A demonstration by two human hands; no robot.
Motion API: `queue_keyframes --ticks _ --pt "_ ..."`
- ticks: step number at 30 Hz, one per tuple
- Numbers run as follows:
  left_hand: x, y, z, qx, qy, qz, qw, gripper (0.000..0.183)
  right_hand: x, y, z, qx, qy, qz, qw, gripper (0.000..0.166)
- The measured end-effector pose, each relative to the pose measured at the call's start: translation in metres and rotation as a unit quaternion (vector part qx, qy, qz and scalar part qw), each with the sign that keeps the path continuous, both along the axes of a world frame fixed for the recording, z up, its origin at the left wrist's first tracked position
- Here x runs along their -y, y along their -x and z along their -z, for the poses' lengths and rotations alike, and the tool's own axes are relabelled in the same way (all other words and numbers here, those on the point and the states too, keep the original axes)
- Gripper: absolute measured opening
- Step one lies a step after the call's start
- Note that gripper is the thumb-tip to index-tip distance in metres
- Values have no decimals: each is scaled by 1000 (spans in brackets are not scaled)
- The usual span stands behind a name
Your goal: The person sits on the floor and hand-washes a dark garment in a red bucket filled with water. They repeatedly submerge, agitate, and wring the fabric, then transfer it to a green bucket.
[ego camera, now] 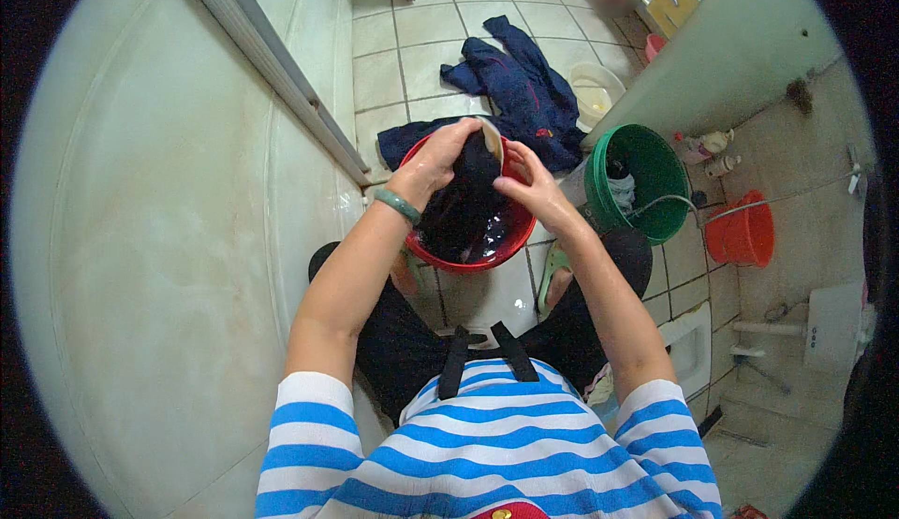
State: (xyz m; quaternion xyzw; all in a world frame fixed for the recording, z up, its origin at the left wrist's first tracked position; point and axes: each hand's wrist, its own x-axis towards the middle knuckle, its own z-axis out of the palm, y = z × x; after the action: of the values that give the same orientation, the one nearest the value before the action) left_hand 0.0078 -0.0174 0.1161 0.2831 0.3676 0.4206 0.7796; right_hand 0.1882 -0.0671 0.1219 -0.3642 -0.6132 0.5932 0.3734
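Observation:
A red bucket stands between my knees, with dark wet cloth and dark, shiny liquid inside. My left hand, a green bangle at its wrist, grips the dark cloth at the bucket's far side. A pale, curved piece shows beside my left fingertips; whether it is part of the cloth cannot be told. Over the bucket's right side, my right hand has thumb and fingers apart, their tips close to the pale piece's edge.
Navy garments lie on the tiled floor beyond the bucket. A green bucket holding cloth and a hose stands right, near a smaller red bucket and a whitish basin. A wall rises left. A squat toilet lies right.

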Motion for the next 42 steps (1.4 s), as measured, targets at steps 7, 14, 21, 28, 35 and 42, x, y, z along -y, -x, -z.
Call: queue_keyframes --ticks 7,14,21,28,35,42 --pt "-5 3 31 -228 -140 100 958 23 -14 18 49 128 55 -42 989 54" --pt "-26 15 47 -537 -262 139 790 36 -32 -2 81 212 28 17 977 28" --pt "-28 20 96 -658 -118 227 708 26 -29 -8 44 56 157 156 974 24" --pt "-4 13 184 -499 -59 257 825 42 -37 -18 43 -116 186 188 957 26" --pt "-35 28 164 -442 -79 60 891 15 -58 -64 95 -21 157 310 937 33" --pt "-39 36 91 -238 -33 -102 965 7 -15 -36 62 257 -30 90 962 64"
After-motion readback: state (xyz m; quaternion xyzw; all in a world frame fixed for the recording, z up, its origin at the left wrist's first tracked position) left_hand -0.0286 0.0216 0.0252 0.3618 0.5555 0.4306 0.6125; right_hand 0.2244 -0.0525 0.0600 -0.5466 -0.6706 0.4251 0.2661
